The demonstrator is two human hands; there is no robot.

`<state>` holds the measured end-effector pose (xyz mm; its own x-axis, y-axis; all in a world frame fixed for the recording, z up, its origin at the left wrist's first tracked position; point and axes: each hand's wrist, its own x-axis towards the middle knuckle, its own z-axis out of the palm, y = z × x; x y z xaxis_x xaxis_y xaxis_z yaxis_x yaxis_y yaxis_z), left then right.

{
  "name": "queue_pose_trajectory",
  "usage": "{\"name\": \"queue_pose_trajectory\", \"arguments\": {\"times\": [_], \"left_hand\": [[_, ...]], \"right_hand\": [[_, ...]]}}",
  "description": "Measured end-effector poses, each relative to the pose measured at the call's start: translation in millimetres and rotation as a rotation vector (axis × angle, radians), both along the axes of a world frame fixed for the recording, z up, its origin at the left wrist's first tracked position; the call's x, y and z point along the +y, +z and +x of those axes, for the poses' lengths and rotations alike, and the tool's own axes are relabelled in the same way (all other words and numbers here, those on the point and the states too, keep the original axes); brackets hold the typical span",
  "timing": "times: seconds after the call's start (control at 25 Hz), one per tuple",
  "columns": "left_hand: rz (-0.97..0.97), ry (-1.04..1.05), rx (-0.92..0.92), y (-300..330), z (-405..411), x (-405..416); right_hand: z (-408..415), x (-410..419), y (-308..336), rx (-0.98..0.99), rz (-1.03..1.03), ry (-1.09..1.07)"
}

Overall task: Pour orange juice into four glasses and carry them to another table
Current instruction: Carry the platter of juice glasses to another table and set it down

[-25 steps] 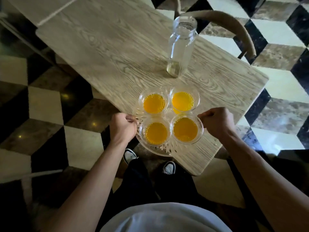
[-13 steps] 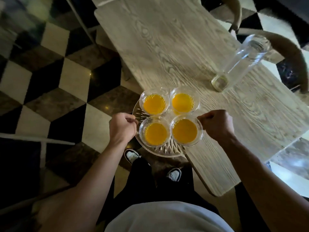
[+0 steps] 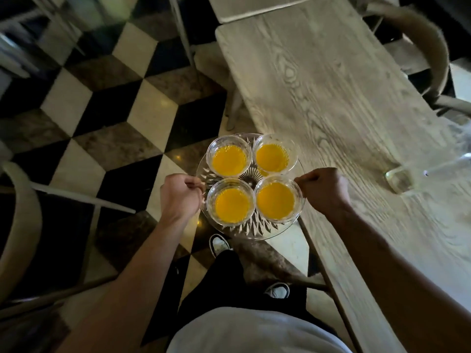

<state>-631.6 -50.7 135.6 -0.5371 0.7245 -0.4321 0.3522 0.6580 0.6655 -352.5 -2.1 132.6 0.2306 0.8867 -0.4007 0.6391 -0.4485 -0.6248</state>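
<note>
Four glasses (image 3: 230, 183) of orange juice stand together on a clear cut-glass tray (image 3: 257, 229), held between the hands. The left hand (image 3: 181, 196) and right hand (image 3: 323, 191) each clench its rim, mostly above the checkered floor (image 3: 142, 118), beside the desk (image 3: 344, 110).

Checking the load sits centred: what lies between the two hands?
In the head view, the left hand and right hand flank a cut-glass tray holding four juice glasses; the near pair sits directly between them.

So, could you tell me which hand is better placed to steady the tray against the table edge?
Right hand: it grips the tray rim beside the table, while the left hand holds the floor-side rim.
</note>
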Motion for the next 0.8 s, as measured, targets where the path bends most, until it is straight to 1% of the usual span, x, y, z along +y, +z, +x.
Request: {"name": "queue_pose_trajectory", "arguments": {"times": [0.32,0.48,0.64,0.8], "left_hand": [[0.044,0.105,-0.002,-5,-91,34],[0.035,0.143,0.046,-5,-128,49],[-0.006,0.191,0.013,-13,-165,62],[-0.001,0.239,-0.029,-20,-194,78]], "right_hand": [[-92,66,-6,-0.065,0.026,0.122],[-134,92,-8,-0.063,0.019,0.168],[-168,114,-7,-0.040,0.012,0.205],[-199,142,-7,-0.040,0.009,0.275]]}}
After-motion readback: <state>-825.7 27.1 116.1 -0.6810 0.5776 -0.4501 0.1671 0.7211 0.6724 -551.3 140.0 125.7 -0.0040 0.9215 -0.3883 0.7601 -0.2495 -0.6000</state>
